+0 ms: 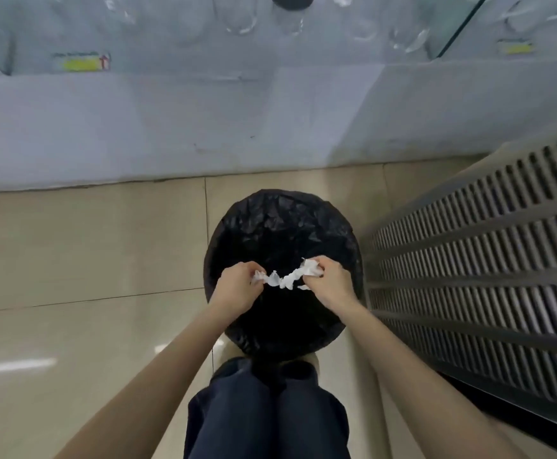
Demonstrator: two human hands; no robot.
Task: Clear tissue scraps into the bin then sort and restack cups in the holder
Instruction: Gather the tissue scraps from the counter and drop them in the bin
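While the head view looks straight down, a crumpled tissue scrap is held stretched over the black-lined bin, pinched at one end by the left hand and at the other by the right hand. Its long axis runs left to right, the right end slightly higher. Both pinches are best released together, well inside the rim.

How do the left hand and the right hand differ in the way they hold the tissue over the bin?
The left hand pinches only a small end of the tissue; the right hand grips a larger bunched wad. The left hand sits slightly lower in the picture than the right hand. Both are closed on the same strip above the bin.
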